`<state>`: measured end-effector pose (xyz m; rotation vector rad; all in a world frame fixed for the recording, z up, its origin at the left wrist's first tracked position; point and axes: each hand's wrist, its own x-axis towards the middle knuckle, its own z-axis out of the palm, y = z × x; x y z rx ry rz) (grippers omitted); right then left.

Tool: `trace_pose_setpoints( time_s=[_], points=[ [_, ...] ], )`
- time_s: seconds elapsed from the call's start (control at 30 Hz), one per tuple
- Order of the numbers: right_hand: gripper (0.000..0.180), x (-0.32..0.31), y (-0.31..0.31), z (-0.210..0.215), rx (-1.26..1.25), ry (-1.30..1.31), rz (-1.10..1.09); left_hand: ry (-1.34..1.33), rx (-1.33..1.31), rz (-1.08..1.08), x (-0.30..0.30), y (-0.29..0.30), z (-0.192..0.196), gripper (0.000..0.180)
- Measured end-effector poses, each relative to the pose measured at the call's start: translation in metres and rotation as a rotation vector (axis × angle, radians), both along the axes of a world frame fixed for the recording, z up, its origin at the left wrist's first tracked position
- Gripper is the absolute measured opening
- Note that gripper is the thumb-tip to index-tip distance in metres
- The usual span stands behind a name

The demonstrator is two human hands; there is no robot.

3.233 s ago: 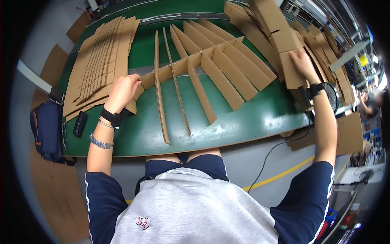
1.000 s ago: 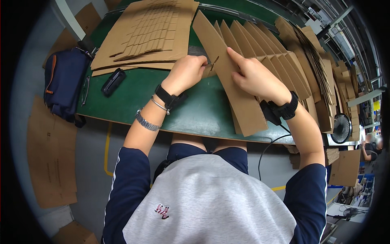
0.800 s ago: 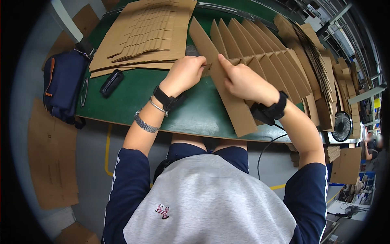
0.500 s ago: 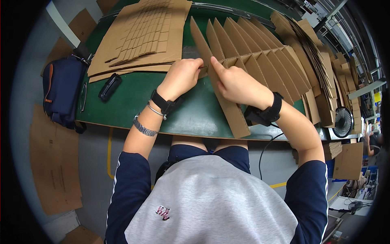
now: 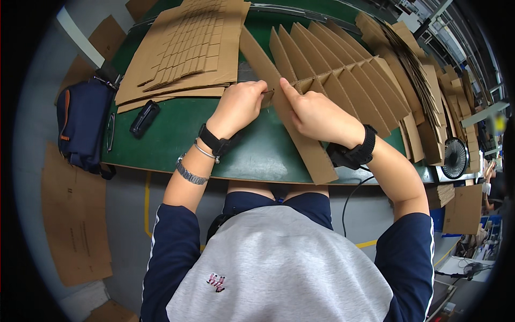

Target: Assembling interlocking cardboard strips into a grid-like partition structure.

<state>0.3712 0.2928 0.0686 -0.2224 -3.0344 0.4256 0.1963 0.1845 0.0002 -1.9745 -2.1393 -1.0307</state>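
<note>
A cardboard divider grid (image 5: pixel 343 80) stands on the green table, its upright strips slotted along one long cross strip. At its left end, an outermost cardboard strip (image 5: pixel 307 142) slants from the far side toward the table's front edge. My left hand (image 5: pixel 241 107) is closed, pinching the cross strip's end (image 5: pixel 267 98) where it sticks out past that outer strip. With its index finger stretched along the outer strip near the crossing, my right hand (image 5: pixel 324 118) grips that strip. Its other fingers curl behind and are partly hidden.
Flat slotted cardboard sheets (image 5: pixel 182 53) lie stacked at the far left. A black case (image 5: pixel 144 119) and glasses (image 5: pixel 110 131) lie near a navy bag (image 5: pixel 86 121). More cardboard pieces (image 5: pixel 429 107) lean at right, beside a small black fan (image 5: pixel 455 158). A cable (image 5: pixel 346 206) hangs off the front edge.
The outer strip's far end has swung left, away from the neighbouring strip, and its near end has shifted slightly right. Both hands keep their holds, moved slightly nearer.
</note>
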Motion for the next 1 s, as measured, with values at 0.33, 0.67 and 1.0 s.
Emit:
trace_pose_setpoints(
  time_s=[0.33, 0.67, 1.0],
  points=[
    [0.064, 0.001, -0.005, -0.004, 0.023, -0.027, 0.045, 0.027, 0.011, 0.017, 0.002, 0.0, -0.002, 0.01],
    [0.073, 0.002, 0.003, -0.014, -0.119, -0.302, 0.045, -0.053, -0.007, 0.035, 0.019, 0.003, 0.004, 0.036],
    [0.026, 0.199, 0.26, 0.027, 0.315, 0.099, -0.873, 0.214, -0.065, -0.024, 0.014, -0.005, 0.015, 0.034]
  ],
)
